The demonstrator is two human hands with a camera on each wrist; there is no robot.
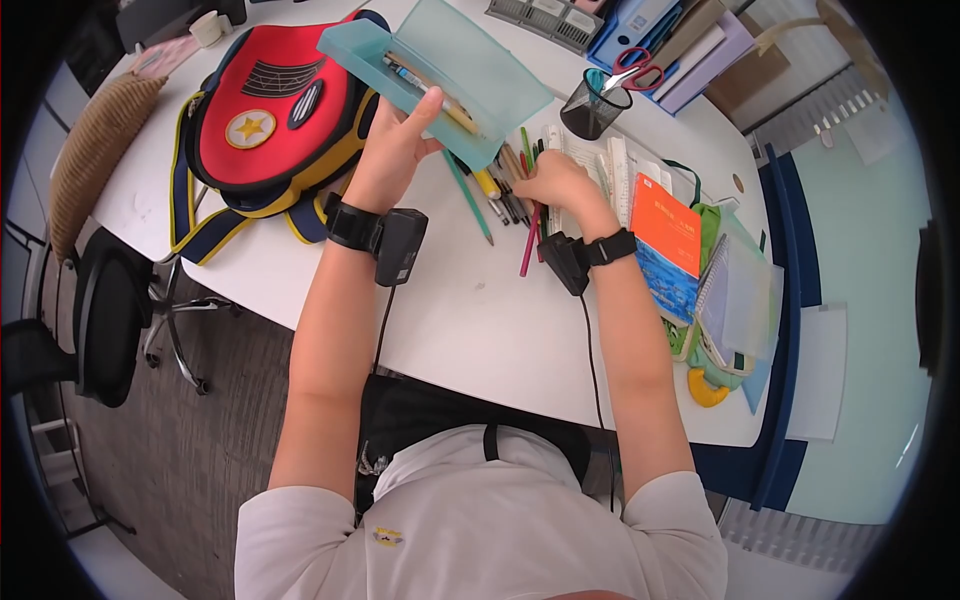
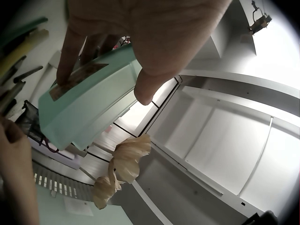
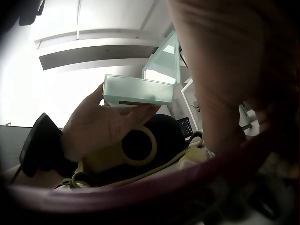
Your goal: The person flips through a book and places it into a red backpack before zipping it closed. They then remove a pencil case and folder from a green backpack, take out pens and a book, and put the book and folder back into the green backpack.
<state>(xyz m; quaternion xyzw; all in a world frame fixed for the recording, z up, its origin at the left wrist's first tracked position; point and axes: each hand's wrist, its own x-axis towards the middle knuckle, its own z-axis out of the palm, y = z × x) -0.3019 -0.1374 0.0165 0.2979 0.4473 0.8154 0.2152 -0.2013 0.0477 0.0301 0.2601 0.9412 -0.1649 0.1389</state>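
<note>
My left hand (image 1: 393, 150) grips a translucent teal pencil case (image 1: 485, 150), thumb over its near rim and fingers spread under its base. Its lid (image 1: 478, 55) stands raised, and a few pens (image 1: 435, 88) lie inside. In the right wrist view the case (image 3: 138, 90) sits tilted on the left palm. My right hand (image 1: 562, 182) is down at a pile of pens and pencils on the table, fingers curled round some of them; the fingertips are partly hidden. A magenta pencil (image 1: 529, 252) sticks out below it, and a green pencil (image 1: 474, 205) lies to its left.
A red and navy backpack (image 1: 262, 115) lies left on the white table (image 1: 450, 310). Behind the pile stands a black mesh pen cup (image 1: 594, 112) with scissors (image 1: 635, 70). Books (image 1: 665, 240) and a green pouch (image 1: 708, 235) are stacked right; binders (image 1: 640, 35) stand at the back.
</note>
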